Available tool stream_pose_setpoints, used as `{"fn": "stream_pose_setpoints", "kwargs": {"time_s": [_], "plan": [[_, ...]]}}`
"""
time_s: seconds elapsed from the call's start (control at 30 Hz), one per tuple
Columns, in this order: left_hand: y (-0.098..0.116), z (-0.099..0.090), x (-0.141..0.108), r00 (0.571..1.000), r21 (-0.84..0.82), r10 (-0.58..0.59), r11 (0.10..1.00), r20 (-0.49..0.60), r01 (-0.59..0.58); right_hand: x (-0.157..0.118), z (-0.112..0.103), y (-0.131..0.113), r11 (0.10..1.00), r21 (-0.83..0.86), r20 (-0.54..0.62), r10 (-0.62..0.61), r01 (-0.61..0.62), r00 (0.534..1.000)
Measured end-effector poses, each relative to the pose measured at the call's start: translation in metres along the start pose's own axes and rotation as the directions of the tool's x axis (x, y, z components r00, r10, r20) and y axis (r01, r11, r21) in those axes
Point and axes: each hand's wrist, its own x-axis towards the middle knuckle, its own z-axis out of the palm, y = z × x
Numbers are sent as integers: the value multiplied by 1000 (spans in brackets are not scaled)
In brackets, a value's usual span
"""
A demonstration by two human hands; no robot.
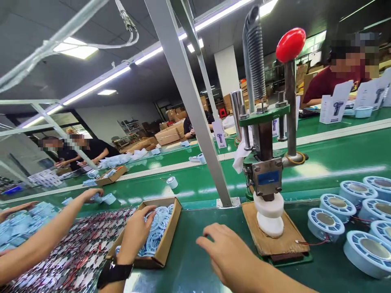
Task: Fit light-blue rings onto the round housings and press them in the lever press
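My left hand (137,230), with a black band on its wrist, is at the left side of a cardboard box (169,240) full of light-blue plastic rings (159,228). Its thumb and forefinger are apart, and nothing shows between them. Over the green bench my right hand (224,250) hovers with loosely bent, parted fingers, holding nothing visible. To its right stands a hand press (269,175) with a red knob (291,44) on its lever. The white round pressing head (269,204) sits just above a white round base (270,224) on a wooden board (253,228).
Light-blue round housings (326,224) with metal discs and thin wires crowd the right. At left, many parts with red wires (76,248) cover the bench. A co-worker's hand (93,195) reaches across to a blue part. A slanted grey post (195,101) rises behind the box.
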Motion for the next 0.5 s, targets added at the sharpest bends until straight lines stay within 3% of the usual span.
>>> {"fn": "stream_pose_setpoints", "kwargs": {"time_s": [0.07,0.13,0.3,0.4,0.5], "plan": [[-2,-3,10,997,-3,19,1000,75,-19,26,22,-2,994,78,156,67,-80,986],[-5,-6,23,990,8,35,999,138,-36,38,45,-1,985,103,201,114,-137,973],[-3,-12,73,976,25,52,998,213,-59,36,79,12,963,136,296,187,-235,937],[11,1,112,971,42,27,998,239,-39,38,85,20,942,174,310,224,-286,924],[23,27,149,965,92,-29,996,261,5,42,92,29,924,206,308,252,-323,917]]}}
